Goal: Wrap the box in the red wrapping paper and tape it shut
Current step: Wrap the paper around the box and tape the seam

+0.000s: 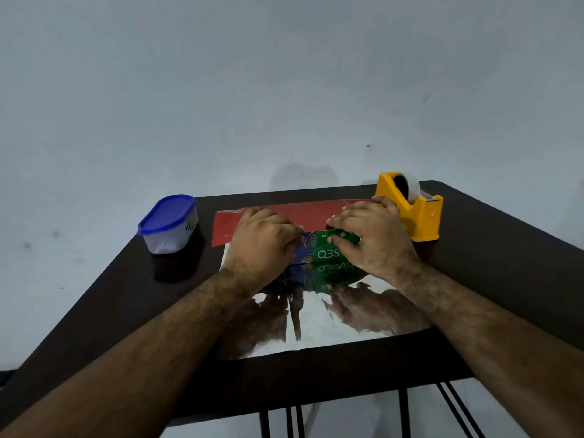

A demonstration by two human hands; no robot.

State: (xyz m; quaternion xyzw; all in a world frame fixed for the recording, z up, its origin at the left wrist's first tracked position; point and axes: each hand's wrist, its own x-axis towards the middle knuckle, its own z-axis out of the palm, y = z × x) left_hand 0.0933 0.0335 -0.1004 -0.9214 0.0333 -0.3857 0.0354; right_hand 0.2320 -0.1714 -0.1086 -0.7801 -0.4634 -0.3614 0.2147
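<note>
The box, green and blue with printed letters, sits on the wrapping paper in the middle of the dark counter. The paper's silver inner side spreads toward the person, its red side folded up behind the box. The left hand has its grip clenched on the paper at the box's top edge. The right hand lies over the box's right end, fingers curled round it. A yellow tape dispenser stands just beside the right hand. A tub with a blue lid sits well apart on the left.
</note>
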